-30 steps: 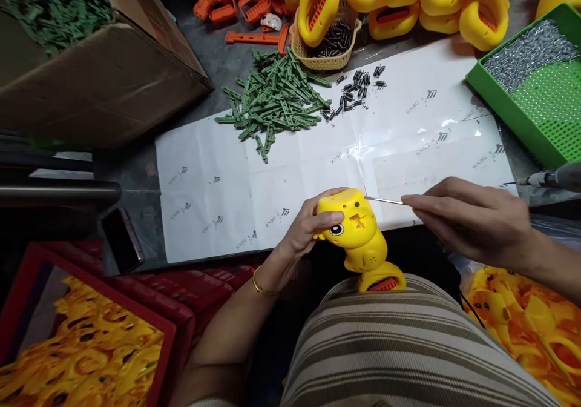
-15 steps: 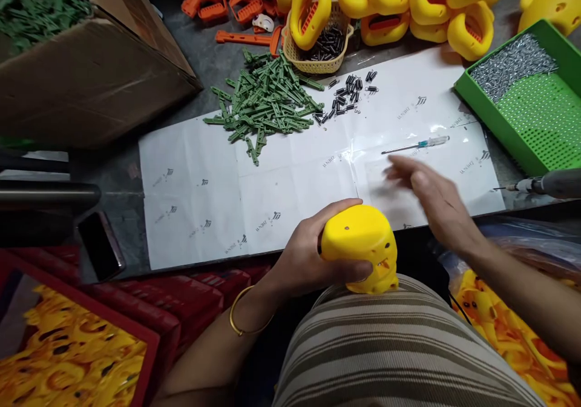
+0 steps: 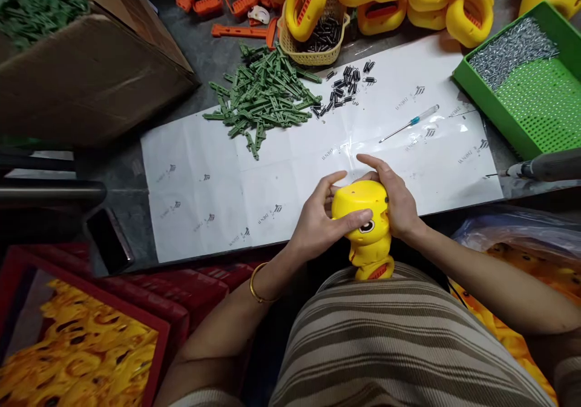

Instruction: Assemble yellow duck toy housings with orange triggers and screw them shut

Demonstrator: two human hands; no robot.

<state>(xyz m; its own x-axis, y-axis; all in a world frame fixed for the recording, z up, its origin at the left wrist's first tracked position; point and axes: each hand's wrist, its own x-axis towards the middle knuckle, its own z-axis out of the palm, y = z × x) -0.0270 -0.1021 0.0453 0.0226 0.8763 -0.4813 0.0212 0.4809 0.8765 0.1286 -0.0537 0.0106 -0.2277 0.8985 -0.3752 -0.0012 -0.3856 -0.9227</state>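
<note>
A yellow duck-shaped toy (image 3: pixel 370 246) with a painted eye and an orange grille in its lower ring is held between both hands, close to the striped shirt. My left hand (image 3: pixel 320 219) grips its left side, thumb across the front beside the eye. Against its right side rests my right hand (image 3: pixel 396 201), fingers reaching out over the paper. Beyond them a screwdriver (image 3: pixel 411 122) with a clear and blue handle lies on the white paper (image 3: pixel 308 158). Black springs (image 3: pixel 347 86) and a pile of green plastic parts (image 3: pixel 267 95) lie farther back.
A yellow basket (image 3: pixel 313 57) of springs stands at the back, by orange parts (image 3: pixel 240 31) and yellow toy shells (image 3: pixel 381 19). Right: a green tray (image 3: pixel 503 116) of screws and a power driver (image 3: pixel 549 168). Left: a cardboard box (image 3: pixel 100 86), a phone (image 3: pixel 109 240), a red crate (image 3: pixel 161 346).
My right hand has moved left from near the screwdriver onto the toy. The toy has been turned so an eye and its ringed lower part show. The screwdriver lies at a steeper angle.
</note>
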